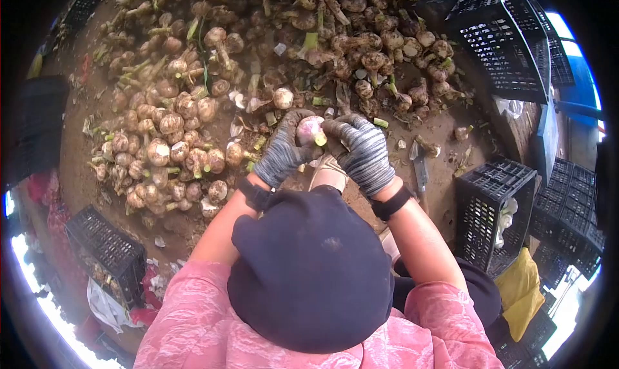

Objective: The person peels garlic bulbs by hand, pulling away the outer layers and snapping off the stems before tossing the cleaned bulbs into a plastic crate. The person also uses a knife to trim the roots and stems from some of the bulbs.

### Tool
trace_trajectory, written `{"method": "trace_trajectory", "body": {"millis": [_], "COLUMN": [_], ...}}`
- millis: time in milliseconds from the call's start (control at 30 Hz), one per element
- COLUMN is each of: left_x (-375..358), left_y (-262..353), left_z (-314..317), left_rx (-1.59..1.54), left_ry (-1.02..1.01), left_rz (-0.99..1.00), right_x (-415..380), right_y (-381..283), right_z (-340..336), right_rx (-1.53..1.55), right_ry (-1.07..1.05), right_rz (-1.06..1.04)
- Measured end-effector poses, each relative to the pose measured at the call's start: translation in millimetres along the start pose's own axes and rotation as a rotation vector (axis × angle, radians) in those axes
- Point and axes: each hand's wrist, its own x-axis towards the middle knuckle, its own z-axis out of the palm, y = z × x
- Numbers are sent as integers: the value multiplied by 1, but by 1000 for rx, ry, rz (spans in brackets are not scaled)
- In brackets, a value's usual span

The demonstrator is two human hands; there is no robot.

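A garlic bulb (pixel 310 129), whitish-purple with a short cut stem, is held in my left hand (pixel 284 149), its gloved fingers wrapped round the left side. My right hand (pixel 362 151), in a matching grey striped glove, presses its curled fingers and thumb against the bulb's right side. Both hands are above the floor, in front of my knees. Just beyond them lies a loose, cleaned-looking garlic bulb (pixel 283 98). A knife (pixel 420 172) rests on the ground to the right of my right hand, with a cut stem piece (pixel 428 146) near its tip.
A heap of trimmed garlic bulbs (pixel 171 143) spreads at the left. Untrimmed garlic with stems (pixel 361 46) is piled at the far side. Black plastic crates stand at the right (pixel 493 201), upper right (pixel 503 46) and lower left (pixel 106 246). A yellow cloth (pixel 521 295) hangs low right.
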Motion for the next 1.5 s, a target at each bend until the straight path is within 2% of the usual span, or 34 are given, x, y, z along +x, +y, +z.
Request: {"method": "trace_trajectory", "body": {"millis": [33, 100, 200, 267, 300, 367, 400, 433, 500, 533, 633, 667, 700, 767, 833, 867, 900, 967, 1000, 1100, 1200, 1233, 1267, 1367, 1400, 1467, 1500], "left_x": [0, 0, 0, 2, 0, -4, -4, -2, 7, 6, -3, 7, 5, -3, -2, -1, 0, -1, 1, 4, 3, 0, -2, -4, -4, 0, 0], "left_y": [1, 5, 9, 8, 14, 32, 31, 28, 25, 25, 28, 14, 14, 15, 16, 14, 13, 19, 17, 6, 7, 17, 25, 34, 42, 27, 25], "left_z": [0, -1, -1, -3, 0, 9, 7, 1, -12, -9, 8, 0, 0, 2, 3, 2, 2, 9, 11, 9, 10, 14, 17, 17, 22, 13, 11], "left_rx": [113, 94, 163, 43, 43, -181, -152, -151, 396, 395, -187, -129, -129, -10, 92, 273, 453, 363, 333, 307, 266, 295, 322, 455, 272, 248, 224], "left_ry": [27, 21, -12, -64, -63, -93, -75, -75, -217, -219, -52, -217, -215, -114, -66, -7, 55, 58, 62, 88, 76, 16, -44, -109, -158, -160, -161], "left_rz": [28, -8, -10, 24, 24, 60, 34, 36, -7, -6, -13, 105, 106, 115, 130, 140, 149, 105, 98, 76, 52, 137, 222, 191, 167, 191, 215], "right_x": [-1, -2, -2, -4, -5, -7, -7, -6, -8, -10, -8, -6, -5, -8, -11, -11, -9, -5, -3, -4, -4, -4, -2, 0, 0, -3, -5], "right_y": [1, 1, -3, -1, 3, 12, 12, 11, 7, 2, 12, 19, 30, 44, 31, 22, 13, -7, -18, -13, -11, -9, -5, 0, 2, 4, 3], "right_z": [3, 5, 5, 8, 11, 15, 9, 5, 0, 2, 0, 0, -2, -3, -8, -6, -7, -9, -12, 3, -3, -4, -4, -8, -8, -8, -8], "right_rx": [-35, -68, -58, 68, 69, 847, 916, 916, 1016, 1031, 1004, 1020, 939, 658, 130, 111, 109, 35, 29, -246, -244, -245, -215, -129, -91, 32, 32], "right_ry": [34, 71, 100, 138, 137, 233, 228, 228, 122, 154, 240, 353, 418, 316, 129, 210, 210, 192, 129, 278, 199, 198, 244, 302, 316, 301, 302], "right_rz": [-65, -131, -94, 104, 103, 543, 625, 623, 610, 563, 615, 635, 701, 613, 442, 321, 323, 81, 66, -150, -76, -74, -32, 10, 67, 220, 221]}}
